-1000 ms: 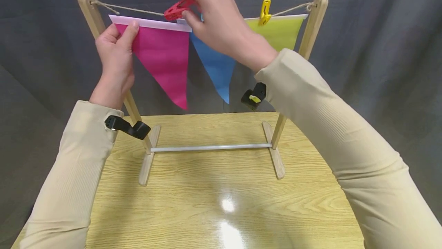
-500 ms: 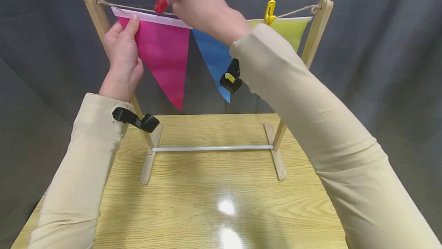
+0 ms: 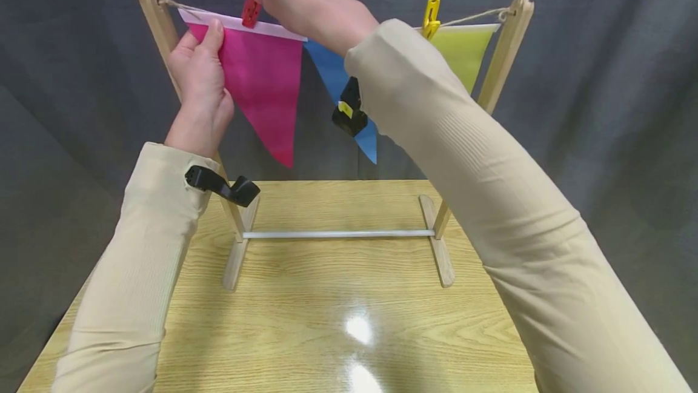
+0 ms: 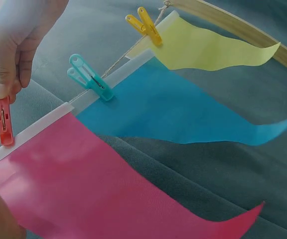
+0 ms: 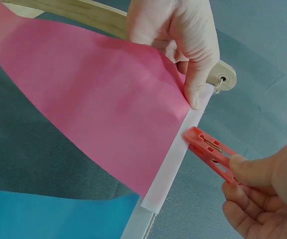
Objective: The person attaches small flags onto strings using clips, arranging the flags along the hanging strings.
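My left hand [image 3: 199, 75] pinches the white top band of a pink triangular pennant [image 3: 267, 78] near its left corner, thumb in front. The pennant's band lies along the twine [image 3: 182, 5]. With its thumb and fingers my right hand [image 5: 265, 186] pinches the handle end of a red clothespin [image 5: 211, 152]. In the right wrist view the clothespin's jaws are right at the white band, a little below the left thumb. A blue pennant [image 4: 178, 109], with a teal clothespin [image 4: 91, 79] on its band, hangs beside the pink one.
A yellow-green pennant [image 3: 469, 54] hangs at the right under a yellow clothespin [image 3: 431, 17]. Wooden posts [image 3: 504, 54] hold the twine at both ends. A white rod [image 3: 338, 234] joins their feet on the wood-grain table [image 3: 305, 320]. A dark curtain [image 3: 600, 108] hangs behind.
My right hand has moved left and up with the red clothespin, which has turned upright and come down onto the pink pennant's band. The left hand has raised the band to the twine.
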Demonstrator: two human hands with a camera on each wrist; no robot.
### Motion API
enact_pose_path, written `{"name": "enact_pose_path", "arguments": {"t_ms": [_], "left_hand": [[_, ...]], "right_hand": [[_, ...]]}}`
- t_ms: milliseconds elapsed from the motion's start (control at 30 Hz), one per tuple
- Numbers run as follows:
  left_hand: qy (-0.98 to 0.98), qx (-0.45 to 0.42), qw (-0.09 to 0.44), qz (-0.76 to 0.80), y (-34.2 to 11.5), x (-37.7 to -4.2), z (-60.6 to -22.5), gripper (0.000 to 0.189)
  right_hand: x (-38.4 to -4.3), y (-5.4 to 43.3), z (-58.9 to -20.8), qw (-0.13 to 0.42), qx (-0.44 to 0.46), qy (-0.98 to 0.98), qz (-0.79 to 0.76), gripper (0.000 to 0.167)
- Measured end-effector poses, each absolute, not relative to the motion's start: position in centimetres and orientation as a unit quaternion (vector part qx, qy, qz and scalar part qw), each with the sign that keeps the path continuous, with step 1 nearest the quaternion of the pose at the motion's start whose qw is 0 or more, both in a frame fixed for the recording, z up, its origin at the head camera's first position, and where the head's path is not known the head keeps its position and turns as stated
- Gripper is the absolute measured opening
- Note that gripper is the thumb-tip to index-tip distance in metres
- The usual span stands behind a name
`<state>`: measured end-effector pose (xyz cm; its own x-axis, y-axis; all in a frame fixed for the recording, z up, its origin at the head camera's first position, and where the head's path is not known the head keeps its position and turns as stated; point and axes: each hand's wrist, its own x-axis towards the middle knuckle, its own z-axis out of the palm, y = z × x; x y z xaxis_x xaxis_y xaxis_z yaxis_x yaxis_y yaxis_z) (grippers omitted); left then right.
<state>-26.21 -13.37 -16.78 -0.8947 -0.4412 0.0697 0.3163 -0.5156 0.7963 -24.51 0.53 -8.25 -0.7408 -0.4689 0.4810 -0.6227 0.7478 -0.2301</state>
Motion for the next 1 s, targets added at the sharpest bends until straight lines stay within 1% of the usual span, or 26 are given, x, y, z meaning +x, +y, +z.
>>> {"name": "enact_pose_path", "arguments": {"t_ms": [200, 367, 567, 767, 1000], "left_hand": [[-0.439, 0.075, 0.219, -0.868, -13.3, -26.3, -17.1, 0.013], [-0.441, 0.061, 0.223, -0.867, -12.9, -26.4, -17.3, 0.013], [-0.439, 0.048, 0.223, -0.869, -12.5, -26.4, -17.2, 0.015], [-0.410, 0.035, 0.231, -0.881, -12.3, -26.8, -17.1, 0.016], [-0.372, 0.024, 0.224, -0.901, -12.3, -26.8, -17.0, 0.014]], "right_hand": [[-24.8, 0.2, -8.4, 0.176, 0.297, -0.911, 0.227, 0.032], [-25.2, 0.3, -8.4, 0.184, 0.291, -0.919, 0.190, 0.029], [-25.5, 0.3, -8.5, 0.189, 0.297, -0.917, 0.186, 0.026], [-25.5, 0.1, -8.5, 0.194, 0.305, -0.917, 0.171, 0.027], [-26.0, 0.0, -8.6, 0.196, 0.327, -0.912, 0.154, 0.031]]}}
